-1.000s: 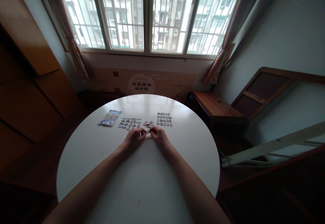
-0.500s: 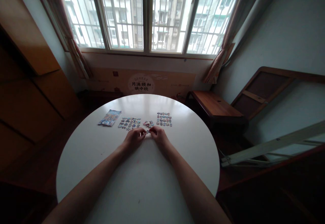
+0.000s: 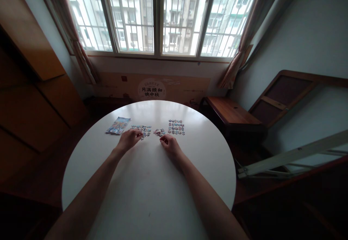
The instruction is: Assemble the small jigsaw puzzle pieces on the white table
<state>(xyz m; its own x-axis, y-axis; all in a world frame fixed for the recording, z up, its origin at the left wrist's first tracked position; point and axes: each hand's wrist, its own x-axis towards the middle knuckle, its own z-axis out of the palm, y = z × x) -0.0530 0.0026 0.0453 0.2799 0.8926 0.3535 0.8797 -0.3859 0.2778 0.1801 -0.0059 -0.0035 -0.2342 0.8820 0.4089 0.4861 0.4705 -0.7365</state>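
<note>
My left hand [image 3: 129,139] is closed in a pinch over the near edge of the left group of jigsaw puzzle pieces [image 3: 146,128], covering part of it. Anything between its fingertips is too small to make out. My right hand [image 3: 169,144] rests at the near side of a small heap of puzzle pieces [image 3: 158,132], its fingers curled together; what they hold, if anything, is hidden. To the right, more puzzle pieces [image 3: 176,127] lie in rows. A colourful printed picture sheet or packet [image 3: 119,125] lies beyond the left hand.
Everything lies on a round white table [image 3: 152,196]. A wooden bench [image 3: 231,111] stands beyond its right edge, with a folded pale frame [image 3: 293,154] nearer. Orange-brown cabinets [image 3: 53,95] line the left, and a barred window is ahead.
My left hand has moved left, away from my right hand, to the left group of puzzle pieces. The small piece held between both hands no longer shows. My right hand has barely moved.
</note>
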